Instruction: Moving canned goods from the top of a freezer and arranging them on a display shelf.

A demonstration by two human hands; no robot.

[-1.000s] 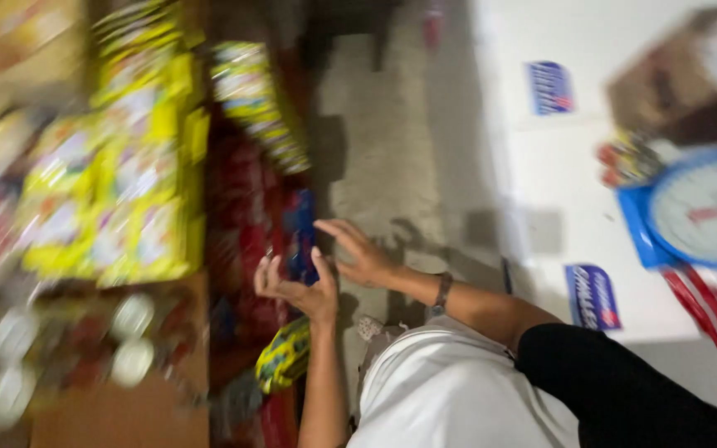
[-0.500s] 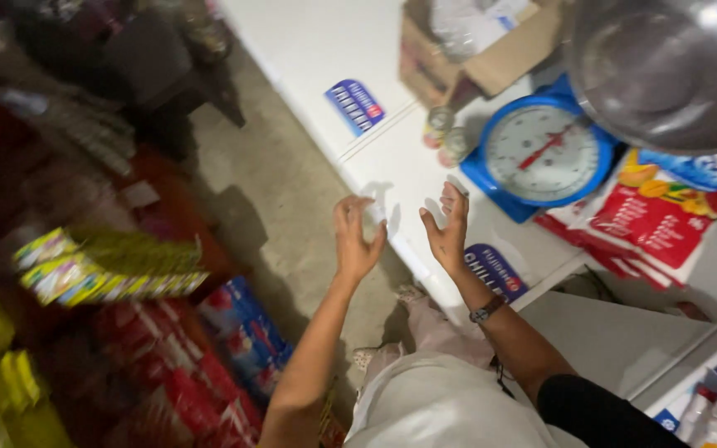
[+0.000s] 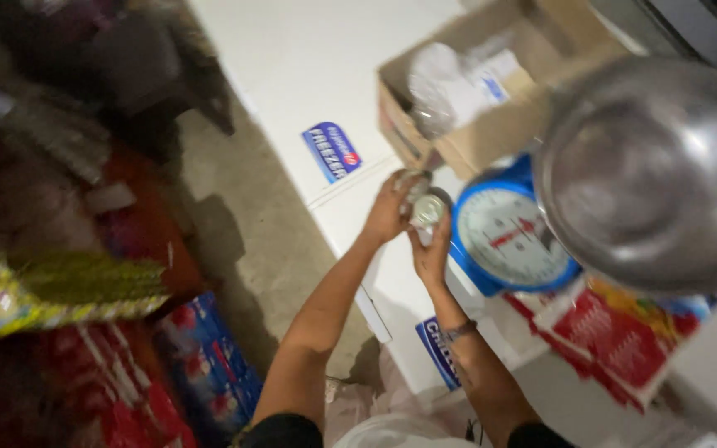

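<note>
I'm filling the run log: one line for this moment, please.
left hand on small can | right hand under it | beside blue scale

Single head view, looking steeply down, close over white freezer top (image 3: 309, 75).

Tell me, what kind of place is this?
Probably a small grocery shop: a blue weighing scale with a round white dial under a steel bowl on a white chest freezer, with bright packaged snacks nearby.

A white chest freezer (image 3: 309, 75) stands on a grey concrete floor (image 3: 251, 241), dimly lit.
</note>
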